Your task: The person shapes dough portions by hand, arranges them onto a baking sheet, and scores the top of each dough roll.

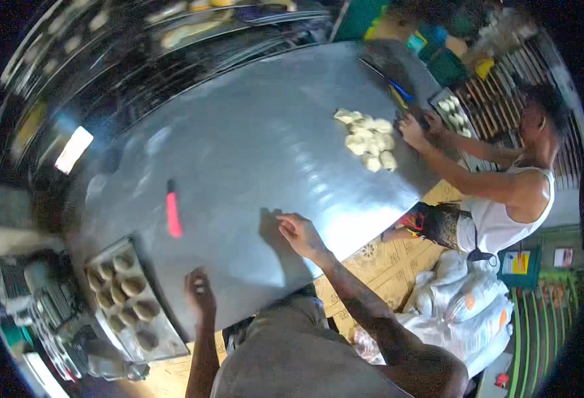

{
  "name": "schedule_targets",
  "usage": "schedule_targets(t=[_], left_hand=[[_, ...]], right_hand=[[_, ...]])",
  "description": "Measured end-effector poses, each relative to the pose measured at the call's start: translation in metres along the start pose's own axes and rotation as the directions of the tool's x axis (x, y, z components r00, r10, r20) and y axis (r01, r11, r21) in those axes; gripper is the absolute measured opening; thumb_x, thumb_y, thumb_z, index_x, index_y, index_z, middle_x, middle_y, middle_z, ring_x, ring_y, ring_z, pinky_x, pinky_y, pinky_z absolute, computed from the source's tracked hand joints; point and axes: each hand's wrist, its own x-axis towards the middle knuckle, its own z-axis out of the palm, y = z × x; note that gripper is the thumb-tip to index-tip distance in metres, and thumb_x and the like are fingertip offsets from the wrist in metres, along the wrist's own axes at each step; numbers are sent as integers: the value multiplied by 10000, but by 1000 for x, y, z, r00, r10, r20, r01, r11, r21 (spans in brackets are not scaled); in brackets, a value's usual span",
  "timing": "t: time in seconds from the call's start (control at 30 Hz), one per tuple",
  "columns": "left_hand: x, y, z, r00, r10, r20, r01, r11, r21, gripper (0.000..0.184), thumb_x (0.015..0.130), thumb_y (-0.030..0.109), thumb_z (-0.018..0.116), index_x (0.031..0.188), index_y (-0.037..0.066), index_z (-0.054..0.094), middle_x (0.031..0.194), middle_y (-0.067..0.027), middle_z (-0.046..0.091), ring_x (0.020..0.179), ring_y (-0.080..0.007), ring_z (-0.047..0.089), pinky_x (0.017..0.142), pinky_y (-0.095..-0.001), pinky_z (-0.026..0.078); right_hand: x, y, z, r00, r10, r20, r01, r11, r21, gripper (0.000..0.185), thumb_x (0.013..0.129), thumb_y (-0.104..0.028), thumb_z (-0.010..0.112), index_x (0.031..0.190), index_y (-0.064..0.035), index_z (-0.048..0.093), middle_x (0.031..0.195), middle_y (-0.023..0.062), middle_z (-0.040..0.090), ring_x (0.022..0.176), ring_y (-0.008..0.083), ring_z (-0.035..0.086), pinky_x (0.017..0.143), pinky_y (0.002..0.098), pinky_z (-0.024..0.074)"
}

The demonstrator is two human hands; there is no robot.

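Note:
My left hand [201, 296] is over the near edge of the grey metal table [239, 146], right of a baking tray [167, 318]. Its fingers are curled, with small pale spots among them that I cannot make out. Several round brown-looking dough pieces [133, 286] lie in rows on that tray. Above the table, my right hand [296, 232] is open, its fingers loosely bent and apart, with nothing seen in it. A shadow falls on the metal beside it. Beyond my left hand lies a scraper-like tool with a pink handle [173, 213].
A pile of pale dough pieces [369, 140] lies before a co-worker [511, 186] at the right table edge. Another tray of pale pieces [454, 114] is beyond. White sacks [461, 298] stand on the floor right of me; a machine [47, 305] is at left.

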Motion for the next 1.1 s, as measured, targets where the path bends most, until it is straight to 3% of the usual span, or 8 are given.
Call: schedule_targets(t=[0.17,0.23,0.27,0.37,0.5,0.73,0.9,1.1], left_hand=[[90,132,202,863,212,458,-251,968,27,224,998,81,649,1216,67,698,1193,-169,701,1102,-371,664,979,-439,525],[133,157,281,828,228,513,-285,958,34,330,1040,204,629,1349,95,667,1281,-149,710,1209,-295,665,1055,-392,509],[150,186,315,818,153,554,-271,953,136,373,1021,176,650,1387,104,654,1304,-143,715,1184,-302,688,1045,-414,527],[194,189,428,767,352,536,-490,861,136,427,1025,181,636,1447,128,605,1315,-144,654,1161,-300,677,1025,-424,541],[228,202,533,700,245,671,-455,877,154,467,1052,211,599,1510,142,535,1465,-130,507,1261,-307,617,1091,-447,505],[247,166,624,629,269,729,-116,960,-254,543,1101,265,535,1621,167,413,1727,-105,250,1436,-320,511,1206,-486,441],[229,182,443,761,124,637,-164,986,4,352,1008,315,619,1251,63,580,955,-96,702,845,-282,717,753,-486,587],[101,76,133,889,-446,100,365,824,434,295,990,311,645,1210,129,719,1157,-163,744,1114,-355,713,888,-491,564]], right_hand=[[52,58,-109,996,84,-13,-83,992,97,324,991,-113,670,1308,-43,667,1117,170,728,915,323,726,837,421,586],[85,88,-150,922,-307,-237,225,921,-317,338,953,-129,693,1265,-4,664,1128,178,713,976,357,703,858,441,566],[85,130,-151,911,45,-410,-53,999,-10,341,941,-157,692,1246,-6,669,1140,186,715,1038,369,683,901,456,548],[117,151,-194,926,-135,-354,-136,754,-643,563,947,-354,720,1422,-70,621,1226,216,679,1243,374,613,1055,524,507],[157,153,-208,945,260,-200,-313,535,-785,596,1062,-569,519,1510,-183,590,1476,167,623,1237,376,664,1098,511,504],[166,153,-212,946,249,-208,-313,871,-379,420,1047,-291,648,1424,-108,615,1351,184,702,1215,373,672,1002,451,581],[149,159,-224,971,176,-162,-235,820,-521,366,1016,-207,666,1349,-59,635,1239,242,693,1140,428,676,981,492,541],[115,126,-221,950,266,-165,-302,918,-256,438,961,-155,708,1376,-60,602,1155,246,661,1085,435,655,947,495,542]])
